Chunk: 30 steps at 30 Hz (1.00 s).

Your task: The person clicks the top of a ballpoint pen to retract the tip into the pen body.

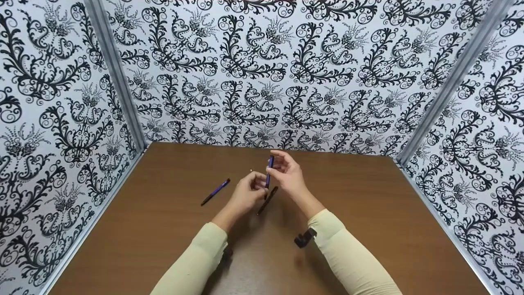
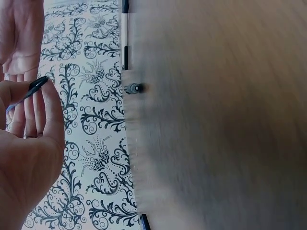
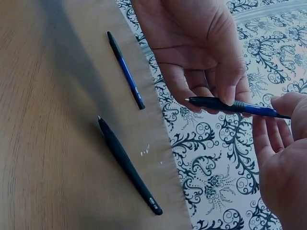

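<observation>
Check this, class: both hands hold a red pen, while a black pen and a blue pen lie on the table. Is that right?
Not quite: the held pen is blue and black, not red, as the right wrist view shows. The rest is correct.

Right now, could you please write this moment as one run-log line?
left hand: pinches blue pen | right hand: holds it too | table: black pen, other blue pen

The held pen (image 3: 259,110) is blue and black, the wallpaper (image 1: 282,98) black scrollwork on white.
</observation>
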Tool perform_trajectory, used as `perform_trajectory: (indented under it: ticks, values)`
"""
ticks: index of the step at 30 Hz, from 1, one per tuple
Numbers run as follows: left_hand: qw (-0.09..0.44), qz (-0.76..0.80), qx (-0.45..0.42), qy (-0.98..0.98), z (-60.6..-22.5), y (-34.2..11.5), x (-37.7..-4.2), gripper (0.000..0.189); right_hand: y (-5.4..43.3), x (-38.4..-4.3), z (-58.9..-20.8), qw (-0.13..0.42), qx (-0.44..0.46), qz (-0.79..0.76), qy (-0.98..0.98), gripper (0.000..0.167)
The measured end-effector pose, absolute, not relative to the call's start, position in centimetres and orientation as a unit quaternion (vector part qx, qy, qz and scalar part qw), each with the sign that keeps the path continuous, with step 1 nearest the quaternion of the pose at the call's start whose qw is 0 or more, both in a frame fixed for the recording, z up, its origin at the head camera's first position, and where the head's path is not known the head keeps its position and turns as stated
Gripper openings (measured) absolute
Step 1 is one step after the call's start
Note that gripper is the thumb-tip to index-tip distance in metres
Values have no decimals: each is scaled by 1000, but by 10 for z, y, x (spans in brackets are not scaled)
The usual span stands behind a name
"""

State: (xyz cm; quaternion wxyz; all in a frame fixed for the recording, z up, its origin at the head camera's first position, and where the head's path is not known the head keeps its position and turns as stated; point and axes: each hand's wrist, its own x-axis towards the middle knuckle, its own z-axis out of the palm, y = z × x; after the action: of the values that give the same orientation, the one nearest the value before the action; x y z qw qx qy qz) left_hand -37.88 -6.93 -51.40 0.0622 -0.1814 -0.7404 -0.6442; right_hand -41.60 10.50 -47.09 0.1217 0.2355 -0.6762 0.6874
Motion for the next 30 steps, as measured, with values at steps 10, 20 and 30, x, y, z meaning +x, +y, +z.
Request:
perform_trajectory:
  ticks: [10, 20, 30]
  values:
    - [86, -642, -191, -738, -516, -64, -380, 26, 110, -415, -470, 124, 251, 667, -691, 50]
    - [96, -645, -197, -732, -518, -59, -382, 26, 114, -414, -468, 121, 261, 651, -702, 51]
    - [82, -646, -190, -735, -513, -57, -379, 27, 116, -413, -467, 132, 264, 648, -702, 48]
